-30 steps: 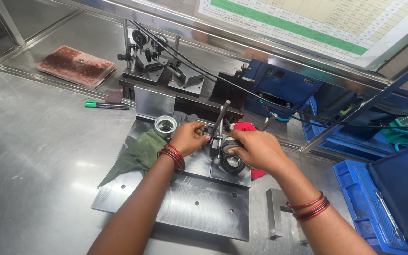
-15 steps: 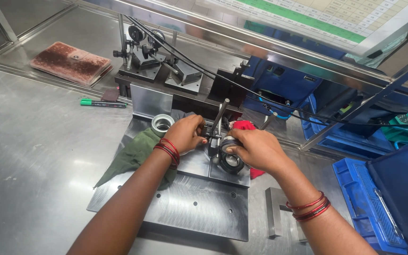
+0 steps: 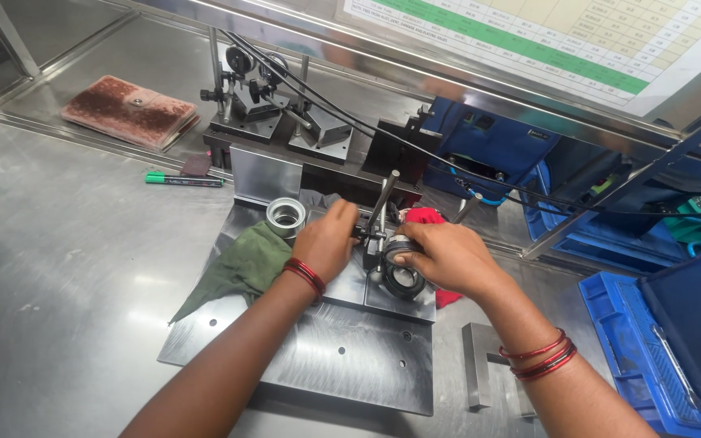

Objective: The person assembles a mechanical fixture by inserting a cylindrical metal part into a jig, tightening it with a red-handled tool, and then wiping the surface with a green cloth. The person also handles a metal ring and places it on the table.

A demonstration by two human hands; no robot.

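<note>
Right hand (image 3: pixel 446 258) cups a dark, round ring-shaped part (image 3: pixel 403 278), fingers curled over its top edge and closed on it. The part stands on edge on a grey machined steel plate (image 3: pixel 342 357), matte, drilled with small holes, against a small upright gauge post (image 3: pixel 381 204). Left hand (image 3: pixel 328 241) is beside it, fingers closed on the fixture at the post's base; exactly what they pinch is hidden. Red bangles on both wrists. Crumpled green cloth (image 3: pixel 241 266) lies under the left wrist, soft and creased. Short bright metal ring (image 3: pixel 286 216), hollow and shiny, stands just behind the cloth. Red rag (image 3: pixel 425 216) behind the right hand. Green marker (image 3: pixel 182 179) on brushed steel bench (image 3: pixel 58 268). Rusty brown flat block (image 3: pixel 130 112) well apart, far left.
</note>
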